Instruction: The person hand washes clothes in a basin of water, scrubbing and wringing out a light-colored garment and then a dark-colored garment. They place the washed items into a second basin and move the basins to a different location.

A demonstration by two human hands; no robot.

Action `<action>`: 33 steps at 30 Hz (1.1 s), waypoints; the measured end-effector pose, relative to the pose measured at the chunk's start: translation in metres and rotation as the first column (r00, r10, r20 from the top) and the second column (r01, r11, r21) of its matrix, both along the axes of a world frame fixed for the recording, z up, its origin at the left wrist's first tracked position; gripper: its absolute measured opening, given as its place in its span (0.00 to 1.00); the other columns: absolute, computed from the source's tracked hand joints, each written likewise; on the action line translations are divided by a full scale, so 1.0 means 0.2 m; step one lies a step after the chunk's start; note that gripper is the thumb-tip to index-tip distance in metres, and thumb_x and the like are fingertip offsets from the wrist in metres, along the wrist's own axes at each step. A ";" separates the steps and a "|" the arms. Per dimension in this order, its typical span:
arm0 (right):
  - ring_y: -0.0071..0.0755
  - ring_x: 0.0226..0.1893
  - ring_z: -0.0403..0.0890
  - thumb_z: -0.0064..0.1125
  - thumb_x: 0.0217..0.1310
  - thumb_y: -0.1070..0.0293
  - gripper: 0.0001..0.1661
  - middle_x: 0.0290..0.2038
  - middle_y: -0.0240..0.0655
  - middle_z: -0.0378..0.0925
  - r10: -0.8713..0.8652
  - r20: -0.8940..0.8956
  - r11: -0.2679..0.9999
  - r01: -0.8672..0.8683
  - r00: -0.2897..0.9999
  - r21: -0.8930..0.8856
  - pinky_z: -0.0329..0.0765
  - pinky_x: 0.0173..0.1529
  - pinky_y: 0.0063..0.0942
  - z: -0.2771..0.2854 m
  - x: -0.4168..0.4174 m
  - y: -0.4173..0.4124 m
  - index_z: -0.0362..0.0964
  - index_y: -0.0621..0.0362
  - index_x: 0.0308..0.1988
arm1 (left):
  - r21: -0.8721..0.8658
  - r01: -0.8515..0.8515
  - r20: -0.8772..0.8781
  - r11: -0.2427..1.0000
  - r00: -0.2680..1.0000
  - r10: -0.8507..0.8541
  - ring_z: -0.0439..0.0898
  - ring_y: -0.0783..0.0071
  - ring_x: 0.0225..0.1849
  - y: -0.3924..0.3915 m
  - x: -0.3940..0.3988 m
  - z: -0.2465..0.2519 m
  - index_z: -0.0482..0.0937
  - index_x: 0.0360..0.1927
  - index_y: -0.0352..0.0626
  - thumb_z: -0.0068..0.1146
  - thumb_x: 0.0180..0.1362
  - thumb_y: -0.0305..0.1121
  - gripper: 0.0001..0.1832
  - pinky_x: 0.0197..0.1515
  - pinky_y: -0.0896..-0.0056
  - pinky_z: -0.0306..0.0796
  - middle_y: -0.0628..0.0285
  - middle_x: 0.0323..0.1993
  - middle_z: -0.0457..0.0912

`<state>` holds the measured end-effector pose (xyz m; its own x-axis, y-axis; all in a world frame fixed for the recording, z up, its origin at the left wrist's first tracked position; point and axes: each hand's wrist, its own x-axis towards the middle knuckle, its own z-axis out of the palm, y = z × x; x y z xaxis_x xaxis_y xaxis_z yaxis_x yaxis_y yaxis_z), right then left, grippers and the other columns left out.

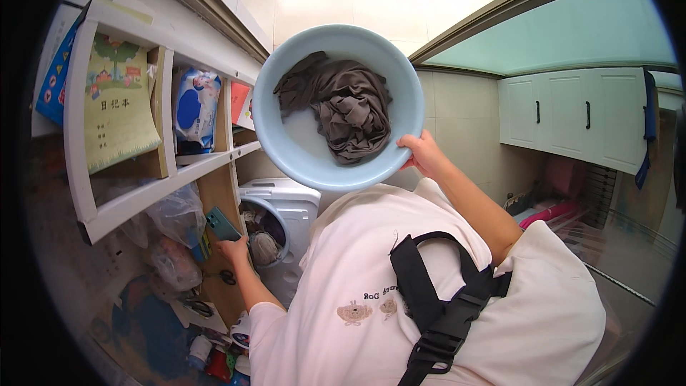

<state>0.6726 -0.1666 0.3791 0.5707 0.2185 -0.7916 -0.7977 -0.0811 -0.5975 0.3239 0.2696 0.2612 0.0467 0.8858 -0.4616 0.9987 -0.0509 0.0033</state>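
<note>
My right hand (424,154) grips the lower right rim of a light blue plastic basin (273,145). Dark grey-brown cloth (353,110) lies bunched in the basin, with cloudy whitish water beside it. My left hand (233,249) is low at the left, its fingers at the lower end of a teal smartphone (222,225) over a wooden shelf board. Whether the fingers hold the phone or only touch it is unclear. Just right of that hand, a smaller blue tub (285,225) with cloth items in it sits on a white plastic lid or box top (305,201).
A white shelf unit (144,198) on the left holds a notebook (120,107), a wipes pack (197,107) and plastic bags (179,214). Scissors (228,277) lie near my left forearm. White cabinets (568,118), a glass panel (557,32) and a wire rack (616,279) stand at right.
</note>
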 end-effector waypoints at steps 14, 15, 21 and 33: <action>0.40 0.30 0.84 0.56 0.54 0.70 0.20 0.36 0.44 0.78 -0.064 -0.044 0.998 0.063 0.997 -0.016 0.85 0.28 0.39 0.06 1.21 0.35 0.68 0.68 0.46 | -0.828 -0.223 0.240 0.515 0.689 0.684 0.80 0.66 0.37 -0.40 1.01 0.13 0.75 0.46 0.34 0.67 0.53 0.28 0.19 0.41 0.68 0.75 0.58 0.36 0.80; 0.41 0.30 0.84 0.56 0.53 0.70 0.19 0.36 0.44 0.78 -0.066 -0.046 0.998 0.065 0.997 -0.020 0.85 0.29 0.40 0.09 1.30 0.37 0.68 0.68 0.45 | -0.822 -0.291 0.172 0.490 0.693 0.700 0.80 0.67 0.38 -0.39 1.09 0.08 0.74 0.48 0.34 0.66 0.53 0.28 0.20 0.43 0.70 0.74 0.58 0.36 0.80; 0.42 0.29 0.84 0.55 0.53 0.70 0.17 0.33 0.45 0.78 -0.091 -0.032 0.995 0.090 0.995 -0.041 0.85 0.30 0.42 0.14 1.98 0.49 0.69 0.68 0.42 | -0.860 -0.043 0.280 0.509 0.794 0.539 0.79 0.72 0.37 -0.36 2.23 0.19 0.70 0.54 0.36 0.70 0.46 0.21 0.30 0.39 0.74 0.73 0.61 0.41 0.78; 0.40 0.26 0.84 0.54 0.54 0.69 0.14 0.31 0.43 0.78 -0.222 -0.035 0.967 0.216 0.974 -0.132 0.85 0.30 0.39 0.19 3.49 0.80 0.68 0.65 0.41 | -0.806 0.235 0.331 0.543 0.940 0.084 0.79 0.71 0.32 -0.04 3.72 -0.17 0.78 0.43 0.34 0.75 0.41 0.27 0.24 0.34 0.69 0.73 0.59 0.34 0.81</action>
